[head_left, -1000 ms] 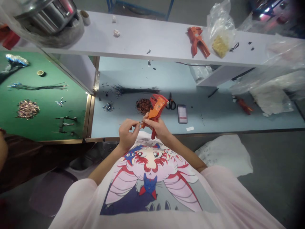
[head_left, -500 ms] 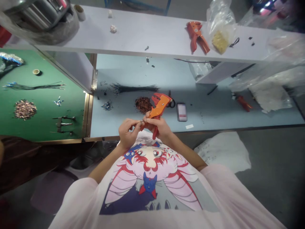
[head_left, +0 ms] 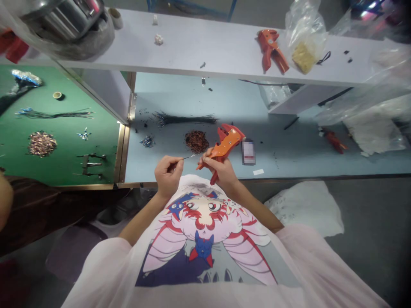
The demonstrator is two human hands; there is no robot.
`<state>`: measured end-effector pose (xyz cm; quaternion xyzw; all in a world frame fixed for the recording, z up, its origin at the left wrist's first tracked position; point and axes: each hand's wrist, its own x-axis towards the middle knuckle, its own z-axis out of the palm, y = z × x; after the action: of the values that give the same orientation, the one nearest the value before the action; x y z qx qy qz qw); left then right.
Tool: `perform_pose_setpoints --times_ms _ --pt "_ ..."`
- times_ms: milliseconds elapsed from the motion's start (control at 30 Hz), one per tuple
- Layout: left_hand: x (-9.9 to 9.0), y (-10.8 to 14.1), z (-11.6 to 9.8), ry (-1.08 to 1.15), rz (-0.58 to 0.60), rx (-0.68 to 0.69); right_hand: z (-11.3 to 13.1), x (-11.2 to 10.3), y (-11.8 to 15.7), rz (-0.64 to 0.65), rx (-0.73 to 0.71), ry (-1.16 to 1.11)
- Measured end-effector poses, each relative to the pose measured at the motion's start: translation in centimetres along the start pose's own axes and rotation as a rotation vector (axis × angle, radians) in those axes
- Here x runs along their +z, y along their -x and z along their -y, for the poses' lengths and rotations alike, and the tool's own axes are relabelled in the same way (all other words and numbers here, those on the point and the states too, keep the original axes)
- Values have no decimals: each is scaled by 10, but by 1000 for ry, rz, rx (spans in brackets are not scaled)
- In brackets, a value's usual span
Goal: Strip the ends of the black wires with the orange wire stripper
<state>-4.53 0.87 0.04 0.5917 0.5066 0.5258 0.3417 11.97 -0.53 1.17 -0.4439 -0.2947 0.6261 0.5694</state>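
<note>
My left hand (head_left: 167, 176) is closed on a thin dark wire (head_left: 183, 158), whose pale, frayed-looking end points toward my right hand. Wrapped round orange-and-red wire strippers (head_left: 229, 141), my right hand (head_left: 224, 171) holds the tool with its jaws up and away from me. A small gap separates my two hands. Just beyond them lies a heap of reddish-brown scraps (head_left: 197, 141). Behind that heap stretches a bundle of dark wires (head_left: 188, 119). A little pile of blue and silver pieces (head_left: 147, 141) sits to the left.
A phone (head_left: 248, 151) and a white label (head_left: 258, 172) lie right of the strippers. Across the back runs a raised shelf (head_left: 192, 47) bearing a second pair of strippers (head_left: 272, 50). An upright panel (head_left: 99, 92) divides off the green bench (head_left: 64, 158). Plastic bags (head_left: 369, 124) lie at right.
My hands have moved apart. The strippers have shifted right and tilted, and the wire's pale end now shows in the gap. The whole view has shifted slightly.
</note>
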Motion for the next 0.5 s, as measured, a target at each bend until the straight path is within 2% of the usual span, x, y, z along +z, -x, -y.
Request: perform_pose_setpoints --times_ms 167,267,367,500 --pt "-4 -7 2 129 -28 -150 -3 -18 6 67 51 390" --pt "-3 -9 6 250 -51 -275 -8 -22 11 44 114 569" --pt "-1 -11 10 417 -74 -407 -12 -25 16 37 173 565" --pt "0 -16 12 585 -83 -515 -8 -32 18 164 211 440"
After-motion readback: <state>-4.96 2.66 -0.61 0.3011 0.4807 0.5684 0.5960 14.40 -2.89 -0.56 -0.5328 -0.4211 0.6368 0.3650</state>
